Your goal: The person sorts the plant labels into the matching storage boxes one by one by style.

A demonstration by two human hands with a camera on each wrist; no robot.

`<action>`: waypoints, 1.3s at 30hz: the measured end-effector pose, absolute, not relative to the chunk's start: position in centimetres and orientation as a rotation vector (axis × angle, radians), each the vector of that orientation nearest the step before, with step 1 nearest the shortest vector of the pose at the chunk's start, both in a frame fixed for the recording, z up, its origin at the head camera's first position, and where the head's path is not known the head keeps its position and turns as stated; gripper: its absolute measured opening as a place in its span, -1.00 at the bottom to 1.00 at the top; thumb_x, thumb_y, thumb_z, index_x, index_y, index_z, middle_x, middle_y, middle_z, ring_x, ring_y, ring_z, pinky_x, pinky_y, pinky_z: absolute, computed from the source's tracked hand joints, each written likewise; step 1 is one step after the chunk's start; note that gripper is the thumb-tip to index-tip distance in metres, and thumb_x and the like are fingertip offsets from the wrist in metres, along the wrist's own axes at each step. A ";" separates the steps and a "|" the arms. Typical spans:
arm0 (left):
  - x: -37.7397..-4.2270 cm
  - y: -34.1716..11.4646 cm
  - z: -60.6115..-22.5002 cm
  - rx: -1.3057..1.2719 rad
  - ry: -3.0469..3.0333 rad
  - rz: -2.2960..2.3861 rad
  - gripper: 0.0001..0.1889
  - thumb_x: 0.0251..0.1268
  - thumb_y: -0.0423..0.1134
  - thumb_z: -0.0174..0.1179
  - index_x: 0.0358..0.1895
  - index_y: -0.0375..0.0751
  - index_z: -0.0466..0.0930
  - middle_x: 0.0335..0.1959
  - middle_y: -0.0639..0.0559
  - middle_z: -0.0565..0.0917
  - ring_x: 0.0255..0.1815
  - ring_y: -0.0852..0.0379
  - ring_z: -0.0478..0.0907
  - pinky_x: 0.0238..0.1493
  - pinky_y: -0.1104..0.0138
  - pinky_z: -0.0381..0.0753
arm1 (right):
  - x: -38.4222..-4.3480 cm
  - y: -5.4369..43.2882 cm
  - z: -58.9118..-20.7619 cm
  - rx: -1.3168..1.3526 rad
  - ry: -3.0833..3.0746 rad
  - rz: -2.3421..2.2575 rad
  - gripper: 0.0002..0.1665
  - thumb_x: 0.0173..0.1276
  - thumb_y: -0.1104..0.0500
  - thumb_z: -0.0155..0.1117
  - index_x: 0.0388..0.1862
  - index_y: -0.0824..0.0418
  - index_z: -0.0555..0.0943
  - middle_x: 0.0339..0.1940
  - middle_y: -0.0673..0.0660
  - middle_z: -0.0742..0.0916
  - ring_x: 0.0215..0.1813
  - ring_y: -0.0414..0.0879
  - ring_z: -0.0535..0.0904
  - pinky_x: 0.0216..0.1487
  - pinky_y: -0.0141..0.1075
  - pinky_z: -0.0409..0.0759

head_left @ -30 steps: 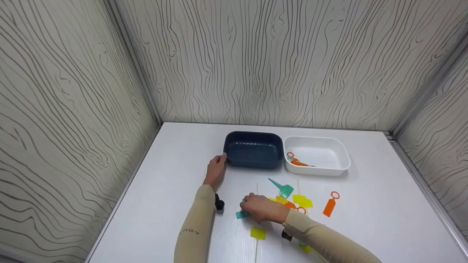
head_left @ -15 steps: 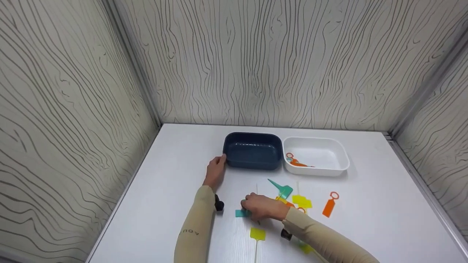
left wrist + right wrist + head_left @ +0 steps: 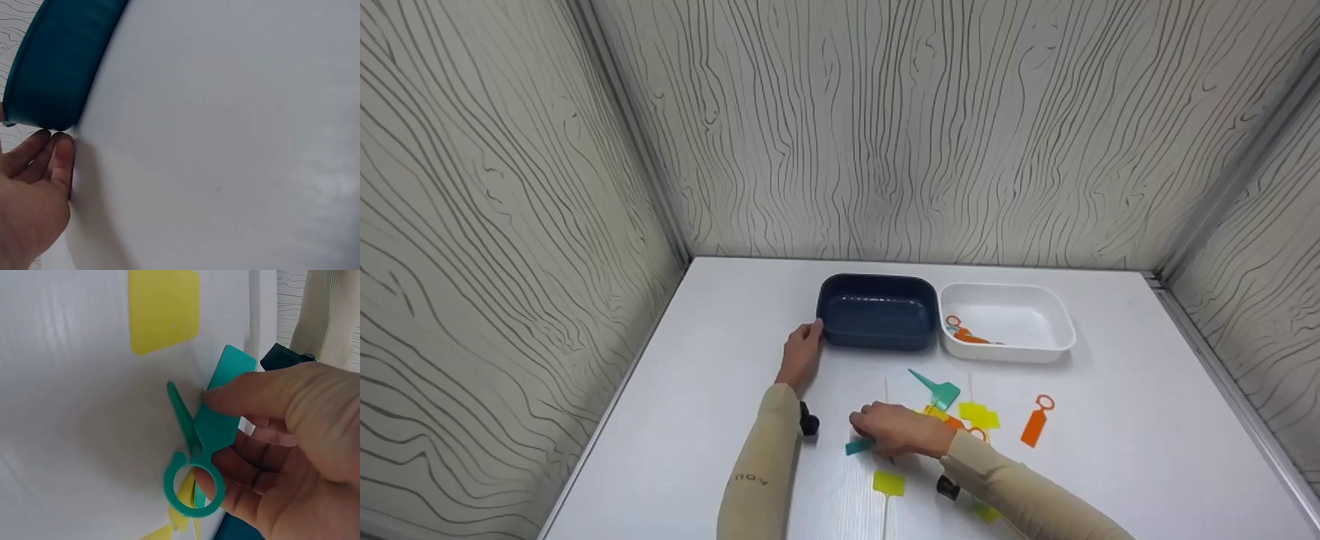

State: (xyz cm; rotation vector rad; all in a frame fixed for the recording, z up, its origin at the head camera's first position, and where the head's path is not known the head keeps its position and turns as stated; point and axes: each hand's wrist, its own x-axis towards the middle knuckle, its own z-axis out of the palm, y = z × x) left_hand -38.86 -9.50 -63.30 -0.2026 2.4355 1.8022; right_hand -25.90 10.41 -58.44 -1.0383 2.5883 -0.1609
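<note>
In the head view, my left hand [image 3: 801,352] reaches the near left corner of the dark blue tub [image 3: 877,343]. The left wrist view has its fingertips against the tub's outer end wall [image 3: 50,95], fingers mostly straight. My right hand [image 3: 896,429] pinches a teal hanging plant tag [image 3: 222,419] between thumb and fingers, low over the table. Its broad blade tilts upward and the open ring [image 3: 194,514] hangs at the other end. A thin green spike [image 3: 180,413] sticks out behind the tag. Part of the blade is hidden by the thumb.
A white tub [image 3: 1009,354] holding several orange and teal tags [image 3: 969,337] stands right of the blue one. Loose on the table lie a green T-shaped label [image 3: 945,394], yellow labels [image 3: 979,415], another yellow label [image 3: 889,484] and an orange ring tag [image 3: 1033,429].
The teal tag under my right fingers has tilted as the fingers shift slightly. My left hand stays at the blue tub, and both tubs keep their places.
</note>
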 end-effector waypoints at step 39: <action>-38.9 -9.3 -63.3 -0.205 2.465 1.796 -0.38 0.43 0.32 -0.12 0.21 -0.08 0.54 0.22 -0.04 0.58 0.33 -0.03 0.45 0.40 0.06 0.34 | -31.4 21.3 -52.2 -0.796 2.822 -0.380 -0.78 0.34 0.34 0.17 -0.06 0.24 0.63 -0.20 0.13 0.72 -0.33 -0.11 0.51 -0.17 -0.18 0.64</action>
